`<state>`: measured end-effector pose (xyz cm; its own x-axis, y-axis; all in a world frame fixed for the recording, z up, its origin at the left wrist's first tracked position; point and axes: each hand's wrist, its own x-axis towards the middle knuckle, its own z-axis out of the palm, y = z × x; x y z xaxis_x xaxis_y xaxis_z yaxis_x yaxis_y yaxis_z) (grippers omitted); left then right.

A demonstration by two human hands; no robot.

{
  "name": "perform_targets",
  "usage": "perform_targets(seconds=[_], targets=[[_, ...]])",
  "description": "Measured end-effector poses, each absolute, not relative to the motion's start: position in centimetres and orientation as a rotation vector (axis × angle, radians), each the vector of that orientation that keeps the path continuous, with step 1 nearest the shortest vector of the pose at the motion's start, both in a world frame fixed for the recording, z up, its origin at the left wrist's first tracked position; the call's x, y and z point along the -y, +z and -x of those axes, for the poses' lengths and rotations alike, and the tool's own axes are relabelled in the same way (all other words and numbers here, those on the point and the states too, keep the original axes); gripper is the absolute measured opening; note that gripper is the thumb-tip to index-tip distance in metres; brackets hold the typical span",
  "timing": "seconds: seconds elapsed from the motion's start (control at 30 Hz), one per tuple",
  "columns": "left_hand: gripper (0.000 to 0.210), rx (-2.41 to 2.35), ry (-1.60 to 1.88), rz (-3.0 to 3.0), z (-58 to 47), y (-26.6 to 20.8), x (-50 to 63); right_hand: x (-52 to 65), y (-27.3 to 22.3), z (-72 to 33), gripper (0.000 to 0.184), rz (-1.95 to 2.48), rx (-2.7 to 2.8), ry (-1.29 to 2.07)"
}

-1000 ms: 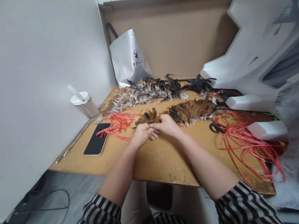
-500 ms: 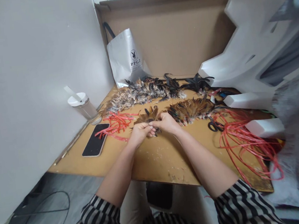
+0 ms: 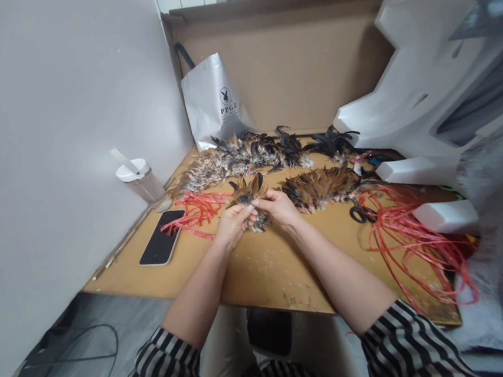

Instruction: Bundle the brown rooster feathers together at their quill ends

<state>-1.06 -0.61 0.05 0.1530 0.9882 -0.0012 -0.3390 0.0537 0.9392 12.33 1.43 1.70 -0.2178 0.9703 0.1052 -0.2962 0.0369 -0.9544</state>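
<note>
Between my two hands, over the front middle of the table, is a small bunch of brown and black feathers point(image 3: 246, 190). My left hand point(image 3: 233, 223) is closed on its lower part, thumb against the bent fingers. From the other side, my right hand point(image 3: 280, 207) pinches the bunch with thumb and forefinger. The quill ends are mostly hidden by the fingers. Just right of my right hand lies a row of brown feather bunches point(image 3: 322, 186). Red plastic strips point(image 3: 200, 205) lie to the left of my hands.
A phone point(image 3: 161, 238) and a lidded cup point(image 3: 141, 181) stand on the left of the table point(image 3: 268, 270). More feathers point(image 3: 248, 153) lie at the back before a silver bag point(image 3: 211, 100). Scissors point(image 3: 360, 212), long red strips point(image 3: 417, 243) and white foam point(image 3: 445, 215) are at the right.
The feather bunch has tipped more upright, and its pale lower end shows beneath my fingers. My hands have parted slightly and shifted around the bunch.
</note>
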Motion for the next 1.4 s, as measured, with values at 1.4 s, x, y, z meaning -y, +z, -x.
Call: perform_targets(seconds=[1.4], targets=[[0.025,-0.793,1.304,-0.846,1.0,0.0,0.4,0.0,1.7,-12.2,0.012,1.132,1.906,0.152]])
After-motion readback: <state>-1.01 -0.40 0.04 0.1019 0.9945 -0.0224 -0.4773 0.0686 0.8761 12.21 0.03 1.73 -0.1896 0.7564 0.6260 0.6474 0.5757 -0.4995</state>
